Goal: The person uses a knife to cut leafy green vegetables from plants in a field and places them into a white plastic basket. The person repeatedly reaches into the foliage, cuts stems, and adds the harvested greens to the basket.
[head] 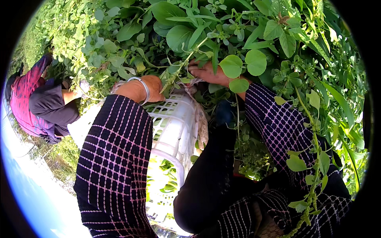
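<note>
My left hand (pixel 151 87), with silvery bangles (pixel 146 89) at the wrist, is curled over the far end of a white slatted plastic basket (pixel 171 131). Its fingertips are hidden, so whether it grips the rim or some stems does not show. My right hand (pixel 209 73) reaches low into the plants just beyond the basket, its fingers partly covered by leaves. Between the two hands a seeding weed stalk (pixel 178 73) slants across. Cut leafy greens (pixel 169 175) show through the basket's openings. Pale twisted cloth or sacking (pixel 202 119) hangs along the basket's right side.
Dense broad-leaved greens (pixel 175 32) and grassy weeds (pixel 342 98) grow ahead and to the right. A long weed stem (pixel 315 142) crosses my right sleeve. My dark-clad knee (pixel 205 184) is close beside the basket. Another person (pixel 41 104) crouches among plants at the left.
</note>
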`<state>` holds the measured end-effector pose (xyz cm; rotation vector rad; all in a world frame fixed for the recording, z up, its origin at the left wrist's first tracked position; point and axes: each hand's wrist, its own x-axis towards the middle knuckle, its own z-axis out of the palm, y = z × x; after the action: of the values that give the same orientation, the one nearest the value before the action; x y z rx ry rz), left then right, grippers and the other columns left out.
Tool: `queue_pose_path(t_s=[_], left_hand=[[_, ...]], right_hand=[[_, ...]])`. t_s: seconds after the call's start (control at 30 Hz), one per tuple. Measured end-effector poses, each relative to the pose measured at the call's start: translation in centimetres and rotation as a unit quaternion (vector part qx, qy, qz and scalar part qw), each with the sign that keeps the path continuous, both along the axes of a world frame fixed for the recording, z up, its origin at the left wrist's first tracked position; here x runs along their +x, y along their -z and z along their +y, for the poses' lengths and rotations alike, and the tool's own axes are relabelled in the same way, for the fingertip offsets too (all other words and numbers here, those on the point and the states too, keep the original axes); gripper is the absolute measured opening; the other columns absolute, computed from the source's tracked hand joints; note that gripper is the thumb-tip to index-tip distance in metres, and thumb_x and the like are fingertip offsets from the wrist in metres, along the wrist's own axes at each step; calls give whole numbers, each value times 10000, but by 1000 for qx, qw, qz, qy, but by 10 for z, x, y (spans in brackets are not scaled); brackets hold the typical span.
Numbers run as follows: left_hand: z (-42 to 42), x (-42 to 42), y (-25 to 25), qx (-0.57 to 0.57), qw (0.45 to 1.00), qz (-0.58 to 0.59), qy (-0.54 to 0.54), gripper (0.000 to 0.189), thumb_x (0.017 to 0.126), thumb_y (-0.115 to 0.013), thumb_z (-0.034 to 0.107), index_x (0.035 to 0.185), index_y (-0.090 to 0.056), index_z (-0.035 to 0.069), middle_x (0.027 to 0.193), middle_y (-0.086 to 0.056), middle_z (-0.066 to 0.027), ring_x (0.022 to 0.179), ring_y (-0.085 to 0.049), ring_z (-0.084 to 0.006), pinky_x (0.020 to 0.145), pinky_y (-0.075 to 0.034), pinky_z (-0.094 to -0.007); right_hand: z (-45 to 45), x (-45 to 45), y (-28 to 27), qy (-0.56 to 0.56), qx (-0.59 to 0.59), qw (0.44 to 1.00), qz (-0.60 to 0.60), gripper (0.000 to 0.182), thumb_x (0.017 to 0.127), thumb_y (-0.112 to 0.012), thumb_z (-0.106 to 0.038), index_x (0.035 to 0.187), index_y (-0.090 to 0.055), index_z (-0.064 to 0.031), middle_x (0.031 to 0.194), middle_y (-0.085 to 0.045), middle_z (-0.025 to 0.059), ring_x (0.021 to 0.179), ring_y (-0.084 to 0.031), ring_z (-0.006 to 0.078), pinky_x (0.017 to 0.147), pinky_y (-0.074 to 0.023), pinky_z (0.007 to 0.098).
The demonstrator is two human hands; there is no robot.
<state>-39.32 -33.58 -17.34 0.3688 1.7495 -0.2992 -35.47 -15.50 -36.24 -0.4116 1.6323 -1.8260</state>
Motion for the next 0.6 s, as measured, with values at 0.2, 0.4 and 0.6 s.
queue_pose_path(t_s=[0.2, 0.4, 0.6], left_hand=[[-14, 18, 3, 26, 999, 2, 22, 339, 802, -589, 332, 898, -695, 24, 1000, -624, -204, 992, -577, -371, 859, -460, -416], [-30, 11, 12, 90, 976, 51, -193, 279, 840, -577, 246, 808, -692, -5, 868, -668, -165, 908, -625, -285, 833, -478, -366], [-35, -14, 34, 66, 880, 199, -425, 392, 840, -647, 345, 1040, -655, 8, 1002, -660, -216, 916, -642, -317, 827, -501, -391]], right_hand=[[5, -15, -15, -36, 77, 991, 101, 291, 897, -554, -155, 1152, -587, -19, 987, -642, 78, 879, -582, 154, 809, -483, 302], [-11, -26, 4, -21, 159, 979, 129, 246, 827, -619, -310, 943, -684, -103, 879, -664, 109, 854, -624, 267, 747, -483, 386], [2, -22, 8, -11, 117, 990, 84, 229, 891, -606, -182, 1009, -637, 12, 838, -655, 78, 746, -583, 148, 688, -483, 302]])
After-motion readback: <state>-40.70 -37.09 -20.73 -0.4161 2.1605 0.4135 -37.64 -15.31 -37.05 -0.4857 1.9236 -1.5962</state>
